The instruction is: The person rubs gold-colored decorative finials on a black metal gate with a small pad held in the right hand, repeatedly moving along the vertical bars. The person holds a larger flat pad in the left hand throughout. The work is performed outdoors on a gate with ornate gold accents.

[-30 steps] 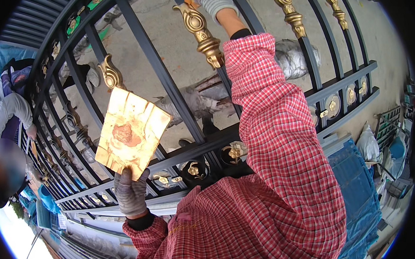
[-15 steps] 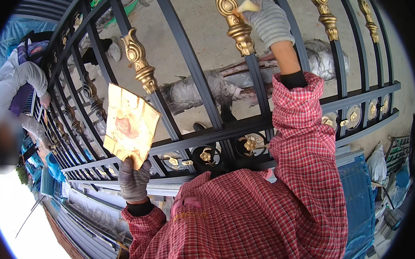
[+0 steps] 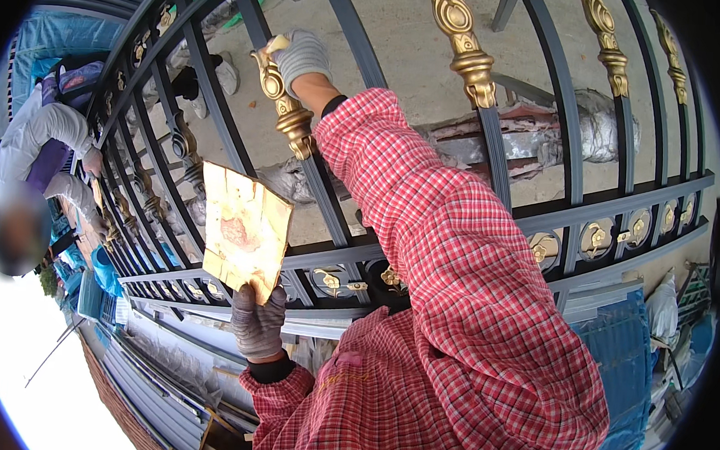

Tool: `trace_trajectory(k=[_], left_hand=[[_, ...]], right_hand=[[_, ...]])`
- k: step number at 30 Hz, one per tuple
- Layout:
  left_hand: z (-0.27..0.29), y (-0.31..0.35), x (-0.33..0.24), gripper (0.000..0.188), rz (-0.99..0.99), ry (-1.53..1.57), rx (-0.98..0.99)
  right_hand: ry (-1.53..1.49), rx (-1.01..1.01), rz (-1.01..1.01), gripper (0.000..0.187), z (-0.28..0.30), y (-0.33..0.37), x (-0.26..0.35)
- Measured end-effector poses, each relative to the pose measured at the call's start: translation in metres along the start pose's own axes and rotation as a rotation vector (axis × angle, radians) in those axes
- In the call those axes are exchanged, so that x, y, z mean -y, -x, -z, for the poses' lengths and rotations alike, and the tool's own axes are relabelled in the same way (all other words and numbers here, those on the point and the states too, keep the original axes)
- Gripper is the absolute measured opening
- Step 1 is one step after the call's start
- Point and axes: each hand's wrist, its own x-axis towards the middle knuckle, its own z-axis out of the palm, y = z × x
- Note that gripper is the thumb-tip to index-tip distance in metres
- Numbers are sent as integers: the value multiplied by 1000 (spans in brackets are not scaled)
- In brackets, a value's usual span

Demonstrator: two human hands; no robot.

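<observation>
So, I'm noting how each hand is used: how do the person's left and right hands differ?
The left hand is near the torso; the right hand reaches farther out.
The left hand grips a stained yellowish board; the right hand holds a small pale tool at the top of a gold scroll ornament.
The left glove looks darker and browner, the right glove light grey.
Both hands are gloved.

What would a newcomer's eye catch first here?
Probably the bright yellowish panel in the gloved left hand, left of centre. Then the red checked sleeve across the middle, and the gloved right hand holding a small pale piece at a gold ornament on the dark railing, up top.
</observation>
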Motion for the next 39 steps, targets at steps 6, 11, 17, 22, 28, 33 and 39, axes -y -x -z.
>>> trace_trajectory(k=[6,11,17,22,28,33,39], left_hand=[[13,1,-6,48,-22,8,-56],[19,4,-12,47,-6,1,-69],[15,-3,-5,42,8,46,5],[9,2,-7,42,16,36,29],[11,10,-9,51,-21,-61,-9],[13,7,-9,47,19,38,84],[25,16,-7,50,-5,53,71]], right_hand=[[132,52,-130,34,-44,-60,-54],[23,89,169,34,-1,-16,-19],[203,347,313,33,26,53,-32],[372,478,149,27,57,64,-35],[242,172,177,21,20,100,-54],[355,201,46,26,19,82,-79],[72,152,245,24,25,125,-67]])
